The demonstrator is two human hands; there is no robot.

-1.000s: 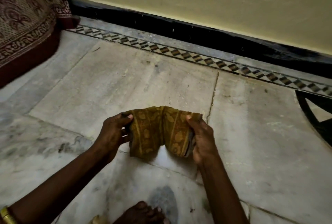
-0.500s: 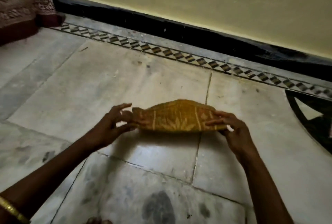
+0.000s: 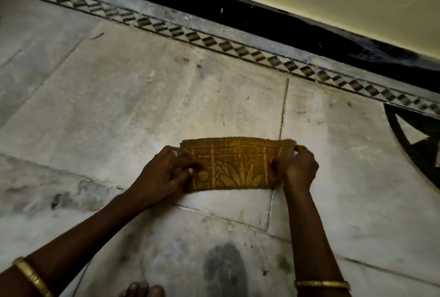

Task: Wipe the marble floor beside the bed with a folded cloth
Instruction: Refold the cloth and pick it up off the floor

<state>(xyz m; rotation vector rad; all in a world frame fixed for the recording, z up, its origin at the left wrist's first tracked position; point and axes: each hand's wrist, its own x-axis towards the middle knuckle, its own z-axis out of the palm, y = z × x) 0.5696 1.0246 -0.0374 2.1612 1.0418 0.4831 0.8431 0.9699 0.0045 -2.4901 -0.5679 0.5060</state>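
A mustard-yellow patterned cloth (image 3: 234, 164), folded into a flat rectangle, lies on the pale marble floor (image 3: 133, 96) in the middle of the view. My left hand (image 3: 164, 173) presses and grips its left end. My right hand (image 3: 298, 165) pinches its right end, thumb over the top edge. The cloth spans a joint between two marble slabs. Both wrists wear gold bangles.
A patterned diamond border strip (image 3: 214, 42) and a black skirting (image 3: 262, 18) run along the yellow wall at the back. A black inlay shape (image 3: 414, 139) sits at the right edge. My toes (image 3: 140, 289) show at the bottom. A dark stain (image 3: 226, 270) marks the near slab.
The cloth went from hanging in a loose fold, to being stretched out in the air, to lying flat on the floor. The view tilted down and the bed left the frame.
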